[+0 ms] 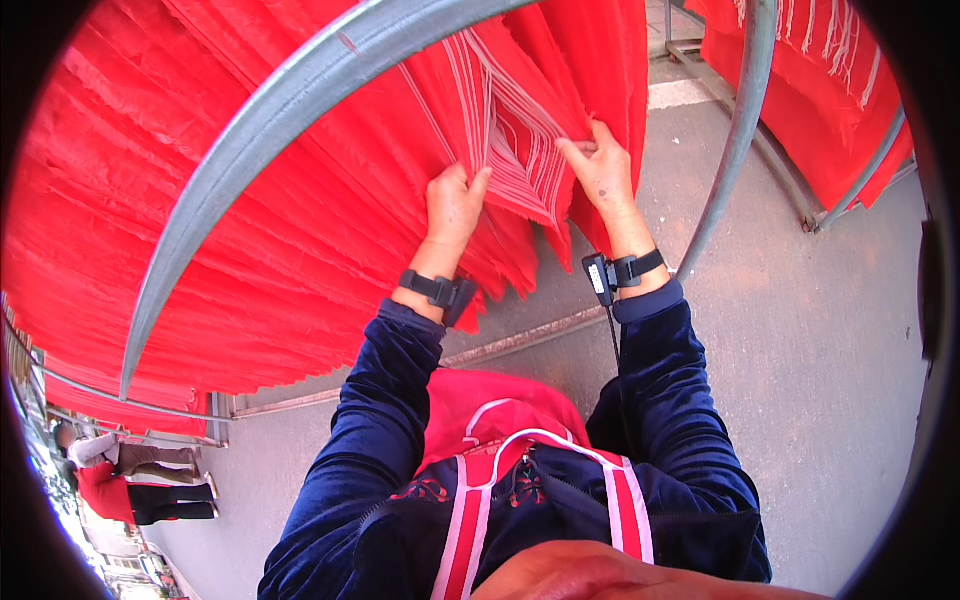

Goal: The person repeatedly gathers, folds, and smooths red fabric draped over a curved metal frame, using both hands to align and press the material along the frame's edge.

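Observation:
Many layers of red cloth [247, 247] hang in close folds from a grey metal rack before me. My left hand [456, 202] pinches a fold of this cloth between thumb and fingers, beside a bundle of white-striped layers. To its right, my right hand [602, 165] grips the edge of another fold. Between both hands the layers part, showing striped cloth [525, 161] with white lines and a pointed lower corner. Both wrists wear black straps with small devices. The fingertips of my left hand are partly hidden in the cloth.
A curved metal tube [225, 154] of the rack arches over the cloth, and another [731, 157] stands right of my hands. A second rack with fringed red cloth [810, 112] is at the upper right. Two people [142, 480] stand at the far left on the concrete floor [817, 337].

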Action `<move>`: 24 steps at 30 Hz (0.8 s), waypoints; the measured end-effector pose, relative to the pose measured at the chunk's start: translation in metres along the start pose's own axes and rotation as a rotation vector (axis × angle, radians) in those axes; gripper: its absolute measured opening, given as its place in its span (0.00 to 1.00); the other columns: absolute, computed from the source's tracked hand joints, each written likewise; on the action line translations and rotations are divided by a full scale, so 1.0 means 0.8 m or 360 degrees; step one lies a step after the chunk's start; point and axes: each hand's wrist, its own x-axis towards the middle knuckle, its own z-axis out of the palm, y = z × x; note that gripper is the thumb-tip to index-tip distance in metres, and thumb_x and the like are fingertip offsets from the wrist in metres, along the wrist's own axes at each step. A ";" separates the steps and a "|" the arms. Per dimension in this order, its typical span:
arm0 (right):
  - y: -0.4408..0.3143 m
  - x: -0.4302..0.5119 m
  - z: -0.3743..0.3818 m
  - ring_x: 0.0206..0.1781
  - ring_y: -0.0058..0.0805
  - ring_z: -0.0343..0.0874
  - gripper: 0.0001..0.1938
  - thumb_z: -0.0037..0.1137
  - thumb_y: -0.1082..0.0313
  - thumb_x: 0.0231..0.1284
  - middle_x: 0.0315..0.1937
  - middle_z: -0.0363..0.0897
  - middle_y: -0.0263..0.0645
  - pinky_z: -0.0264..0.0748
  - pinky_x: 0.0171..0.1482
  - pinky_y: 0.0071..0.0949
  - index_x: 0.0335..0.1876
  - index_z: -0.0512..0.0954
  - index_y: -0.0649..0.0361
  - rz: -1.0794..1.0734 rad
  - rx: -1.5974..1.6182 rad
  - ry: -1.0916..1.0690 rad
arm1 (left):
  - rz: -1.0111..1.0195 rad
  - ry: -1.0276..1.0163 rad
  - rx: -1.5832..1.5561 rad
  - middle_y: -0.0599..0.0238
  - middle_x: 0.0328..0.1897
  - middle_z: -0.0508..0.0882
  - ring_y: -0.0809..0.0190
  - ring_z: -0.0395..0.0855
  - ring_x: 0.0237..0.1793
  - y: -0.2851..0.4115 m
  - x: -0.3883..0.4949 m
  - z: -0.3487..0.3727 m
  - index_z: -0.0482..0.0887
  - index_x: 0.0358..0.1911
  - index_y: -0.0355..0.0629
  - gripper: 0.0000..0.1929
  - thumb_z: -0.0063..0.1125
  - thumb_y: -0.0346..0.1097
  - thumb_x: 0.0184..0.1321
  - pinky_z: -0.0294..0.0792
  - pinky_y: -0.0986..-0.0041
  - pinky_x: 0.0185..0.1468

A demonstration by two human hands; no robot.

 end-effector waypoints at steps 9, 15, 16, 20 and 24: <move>-0.012 0.063 -0.034 0.43 0.54 0.84 0.17 0.67 0.53 0.58 0.34 0.83 0.56 0.79 0.45 0.43 0.39 0.84 0.62 -0.0101 -0.0566 -0.0232 | -0.0005 -0.0044 -0.0085 0.46 0.32 0.86 0.46 0.88 0.35 -0.008 0.009 -0.030 0.87 0.42 0.38 0.12 0.67 0.39 0.62 0.77 0.61 0.38; -0.002 0.082 -0.067 0.26 0.34 0.85 0.18 0.69 0.53 0.58 0.23 0.83 0.49 0.79 0.34 0.33 0.32 0.83 0.64 0.0175 -0.0316 -0.0146 | 0.0059 -0.0052 0.0049 0.43 0.33 0.86 0.40 0.86 0.38 -0.029 0.026 -0.058 0.86 0.41 0.38 0.11 0.67 0.38 0.61 0.77 0.56 0.39; -0.002 0.083 -0.071 0.22 0.23 0.82 0.18 0.70 0.54 0.59 0.20 0.82 0.43 0.77 0.30 0.29 0.30 0.82 0.64 0.0174 -0.0305 -0.0128 | 0.0012 -0.0073 0.0172 0.43 0.32 0.85 0.39 0.86 0.37 -0.033 0.027 -0.064 0.85 0.38 0.37 0.11 0.67 0.39 0.61 0.77 0.56 0.38; 0.006 0.081 -0.087 0.23 0.25 0.83 0.19 0.71 0.54 0.58 0.19 0.82 0.43 0.77 0.31 0.30 0.29 0.81 0.65 0.0187 -0.0328 -0.0013 | 0.0142 -0.0037 -0.0035 0.44 0.33 0.86 0.40 0.86 0.37 -0.040 0.030 -0.076 0.85 0.39 0.36 0.11 0.66 0.38 0.62 0.76 0.57 0.38; 0.015 0.092 -0.088 0.24 0.32 0.84 0.21 0.70 0.51 0.58 0.20 0.82 0.45 0.78 0.32 0.33 0.28 0.81 0.65 0.0179 -0.0434 0.0026 | 0.0081 -0.0076 0.0091 0.44 0.32 0.85 0.42 0.86 0.34 -0.044 0.031 -0.087 0.85 0.38 0.37 0.11 0.67 0.38 0.62 0.76 0.59 0.37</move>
